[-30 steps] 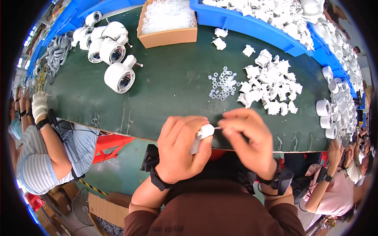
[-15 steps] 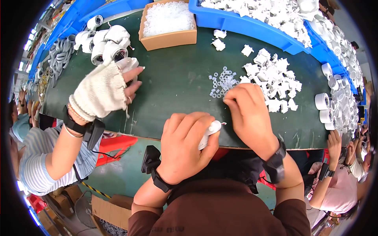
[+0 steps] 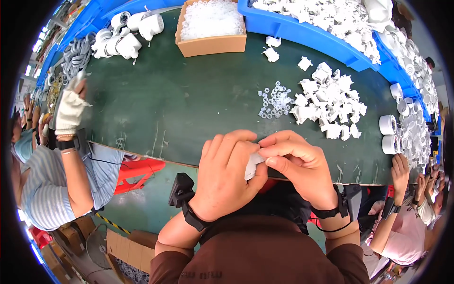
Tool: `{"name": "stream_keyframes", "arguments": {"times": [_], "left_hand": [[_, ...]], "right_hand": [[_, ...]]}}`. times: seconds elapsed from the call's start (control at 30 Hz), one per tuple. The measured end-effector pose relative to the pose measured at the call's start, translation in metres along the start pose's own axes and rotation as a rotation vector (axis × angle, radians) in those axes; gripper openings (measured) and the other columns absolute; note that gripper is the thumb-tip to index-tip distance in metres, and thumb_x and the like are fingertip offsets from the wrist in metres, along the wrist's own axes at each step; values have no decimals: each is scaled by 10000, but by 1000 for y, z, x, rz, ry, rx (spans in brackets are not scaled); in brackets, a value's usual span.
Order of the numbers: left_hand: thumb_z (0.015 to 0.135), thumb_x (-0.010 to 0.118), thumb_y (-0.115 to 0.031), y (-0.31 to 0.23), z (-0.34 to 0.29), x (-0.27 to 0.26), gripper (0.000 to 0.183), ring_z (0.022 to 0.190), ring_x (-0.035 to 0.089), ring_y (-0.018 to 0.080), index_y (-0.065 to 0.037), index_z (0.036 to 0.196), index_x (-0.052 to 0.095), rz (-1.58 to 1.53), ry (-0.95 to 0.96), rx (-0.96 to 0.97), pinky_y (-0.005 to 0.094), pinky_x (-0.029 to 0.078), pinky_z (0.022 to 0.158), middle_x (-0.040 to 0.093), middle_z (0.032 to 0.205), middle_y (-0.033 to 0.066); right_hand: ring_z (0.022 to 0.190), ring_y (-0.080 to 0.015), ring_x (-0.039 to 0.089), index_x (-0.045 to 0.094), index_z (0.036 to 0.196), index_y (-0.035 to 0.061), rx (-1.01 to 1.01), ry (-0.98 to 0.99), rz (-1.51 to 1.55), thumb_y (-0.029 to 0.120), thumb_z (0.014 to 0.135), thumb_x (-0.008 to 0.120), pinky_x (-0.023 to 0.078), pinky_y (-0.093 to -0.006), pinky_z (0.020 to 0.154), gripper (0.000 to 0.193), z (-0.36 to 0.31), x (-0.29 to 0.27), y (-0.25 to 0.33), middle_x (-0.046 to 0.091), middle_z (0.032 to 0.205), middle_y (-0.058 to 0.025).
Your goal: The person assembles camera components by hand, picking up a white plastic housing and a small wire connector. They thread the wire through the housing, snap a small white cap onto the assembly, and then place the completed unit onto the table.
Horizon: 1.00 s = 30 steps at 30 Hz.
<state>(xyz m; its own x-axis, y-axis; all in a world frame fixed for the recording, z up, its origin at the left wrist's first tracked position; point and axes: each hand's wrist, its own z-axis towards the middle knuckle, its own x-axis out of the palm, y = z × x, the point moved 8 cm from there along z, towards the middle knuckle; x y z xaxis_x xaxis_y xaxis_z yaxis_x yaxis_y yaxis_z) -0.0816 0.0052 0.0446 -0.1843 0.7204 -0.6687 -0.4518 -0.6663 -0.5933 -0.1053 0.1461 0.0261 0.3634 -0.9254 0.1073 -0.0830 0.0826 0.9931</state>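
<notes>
My left hand [image 3: 229, 170] is closed round a white plastic part [image 3: 254, 165] near the front edge of the table; the fingers hide much of it. Against the upper end of that part, my right hand [image 3: 298, 163] pinches with thumb and forefinger. Whatever small thing sits between those fingertips is covered. Beyond my right hand lies a loose group of small clear rings [image 3: 275, 100]. A heap of white plastic brackets [image 3: 331, 97] spreads just to the right of the rings.
A cardboard box [image 3: 213, 46] of clear pieces and a blue bin [image 3: 307, 33] of white parts line the back. White round housings [image 3: 388, 124] stand at right. At left, a co-worker's gloved hand [image 3: 70, 111] is near grey cables [image 3: 77, 54] and white assemblies [image 3: 124, 42].
My right hand has come from beside the clear rings back to the white part in my left hand. The co-worker's gloved hand has moved left, away from the white assemblies.
</notes>
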Motion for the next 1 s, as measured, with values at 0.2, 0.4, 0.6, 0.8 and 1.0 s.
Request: {"name": "stream_keyframes", "arguments": {"times": [0.2, 0.4, 0.6, 0.8, 1.0], "left_hand": [[693, 785, -41, -2, -4, -1, 408, 951, 617, 301, -68, 1053, 595, -15, -45, 14, 403, 458, 803, 644, 1155, 121], [679, 798, -21, -4, -4, 4, 430, 936, 613, 292, -75, 1054, 593, -11, -95, 29, 394, 452, 785, 644, 1137, 101], [670, 811, -8, -2, -13, 0, 416, 911, 614, 284, -94, 1022, 608, -22, -202, 100, 391, 480, 775, 658, 1058, 71], [645, 826, 0, 5, -13, -8, 380, 922, 631, 293, -96, 954, 627, -104, -153, 119, 388, 516, 805, 669, 1011, 58], [736, 900, -260, 51, 5, -62, 744, 1385, 359, 413, -89, 1380, 569, 466, -258, -168, 495, 352, 1077, 391, 1537, 186]], "right_hand": [[1075, -155, 642, 688, 1089, -26, 224, 37, 222, -62, 946, 657, 530, -314, 930, 151, 4, 1, -16, 676, 1133, -113], [1077, -137, 636, 633, 1010, 1, 274, -60, 198, -59, 960, 616, 524, -303, 927, 81, 2, 6, -19, 681, 1113, -103], [1078, -145, 640, 662, 1067, -8, 182, -75, 229, -61, 957, 631, 525, -297, 922, 127, -3, 4, -14, 683, 1165, -131], [1119, -166, 638, 663, 1124, -28, 187, 23, 253, -35, 968, 652, 519, -306, 975, 156, -2, 11, -17, 673, 1234, -149], [1085, -177, 662, 690, 1082, 6, -183, -24, -646, 70, 987, 668, 512, -322, 944, 117, 50, -24, 30, 715, 1133, -106]]}}
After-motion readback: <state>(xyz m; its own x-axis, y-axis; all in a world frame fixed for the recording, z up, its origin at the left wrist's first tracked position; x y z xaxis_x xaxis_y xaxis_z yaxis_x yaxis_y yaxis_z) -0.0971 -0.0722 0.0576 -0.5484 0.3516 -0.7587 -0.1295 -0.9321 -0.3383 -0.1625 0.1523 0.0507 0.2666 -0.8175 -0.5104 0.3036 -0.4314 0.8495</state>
